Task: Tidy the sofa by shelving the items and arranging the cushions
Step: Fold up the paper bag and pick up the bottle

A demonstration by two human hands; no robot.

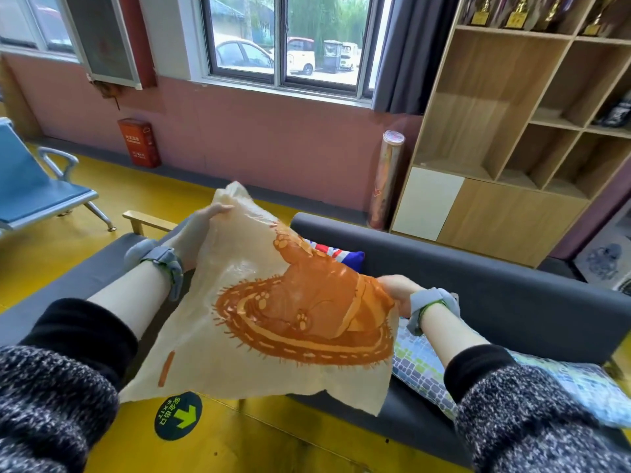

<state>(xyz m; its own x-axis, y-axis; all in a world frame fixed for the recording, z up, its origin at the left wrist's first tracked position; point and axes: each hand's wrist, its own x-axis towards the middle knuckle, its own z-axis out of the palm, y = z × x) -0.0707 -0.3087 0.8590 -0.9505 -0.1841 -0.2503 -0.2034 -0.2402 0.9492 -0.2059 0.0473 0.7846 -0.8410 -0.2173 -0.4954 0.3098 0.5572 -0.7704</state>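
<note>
Both hands, left hand (201, 220) and right hand (397, 290), grip cream cushion (273, 322).

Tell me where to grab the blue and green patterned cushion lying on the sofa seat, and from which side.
Probably take the patterned cushion by its near long edge, coming from the front of the sofa. It lies flat on the seat, its far side close to the backrest. Both the left hand and right hand now hold the cream cushion.
</note>
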